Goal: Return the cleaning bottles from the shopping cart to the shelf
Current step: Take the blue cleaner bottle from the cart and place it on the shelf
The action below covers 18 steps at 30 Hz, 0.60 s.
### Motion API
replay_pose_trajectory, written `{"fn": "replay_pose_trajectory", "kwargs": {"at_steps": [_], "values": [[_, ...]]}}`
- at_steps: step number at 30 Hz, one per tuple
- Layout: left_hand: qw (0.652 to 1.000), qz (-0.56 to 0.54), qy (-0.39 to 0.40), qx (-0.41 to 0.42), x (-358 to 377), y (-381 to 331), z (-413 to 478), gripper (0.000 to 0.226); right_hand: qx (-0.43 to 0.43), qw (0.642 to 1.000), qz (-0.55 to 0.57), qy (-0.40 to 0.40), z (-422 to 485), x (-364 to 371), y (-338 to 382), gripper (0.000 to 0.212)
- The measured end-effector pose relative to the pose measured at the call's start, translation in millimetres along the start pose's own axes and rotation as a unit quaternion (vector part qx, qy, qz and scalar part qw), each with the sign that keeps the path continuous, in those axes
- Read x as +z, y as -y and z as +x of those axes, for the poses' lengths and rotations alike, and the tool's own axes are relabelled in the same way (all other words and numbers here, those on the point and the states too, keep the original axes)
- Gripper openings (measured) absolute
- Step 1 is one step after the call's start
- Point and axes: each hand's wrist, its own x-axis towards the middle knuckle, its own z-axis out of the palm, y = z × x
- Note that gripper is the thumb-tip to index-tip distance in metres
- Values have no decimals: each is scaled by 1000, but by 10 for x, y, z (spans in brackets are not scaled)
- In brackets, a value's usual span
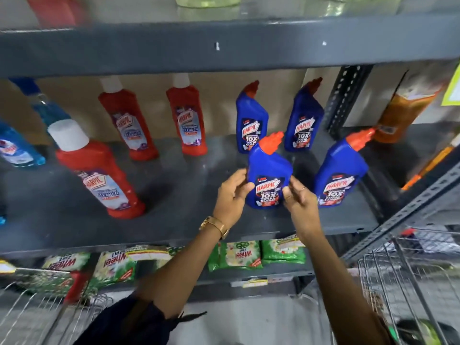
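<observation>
Blue plastic Harpic bottle with an orange-red angled cap (270,168) stands on the grey metal shelf (179,220), my left hand (230,197) and right hand (300,197) closing their grip on either side of its label, fingers touching it.

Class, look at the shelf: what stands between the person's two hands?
In the head view, a blue Harpic bottle with an orange cap stands on the grey shelf, left hand and right hand touching its sides.

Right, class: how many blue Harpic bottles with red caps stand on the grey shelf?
4. Two at the back, one in front between both hands, and one front right. None seem hidden.
</observation>
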Motion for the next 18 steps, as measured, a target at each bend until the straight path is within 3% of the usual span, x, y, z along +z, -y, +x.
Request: {"fn": "replay_pose_trajectory", "kwargs": {"at_steps": [3, 7, 9, 13, 18], "values": [[1000, -14, -13, -18, -16, 4, -55, 34, -24, 999, -38, -7, -175, 51, 49, 43], [996, -24, -63, -53, -212, 14, -347, 47, -64, 980, -123, -141, -831, 335, -77, 36], [994, -26, -97, -52, -432, 12, -618, 41, -77, 976, -147, -140, -1199, 585, -143, 32], [985, -11, -161, -59, -1123, 22, -1361, 17, -92, 983, -153, 37, -1714, 1292, -102, 29], [948, 48, -303, -79, -2364, 242, -2418, 15, -82, 944, -166, 274, -2066, 2446, -126, 31]]}}
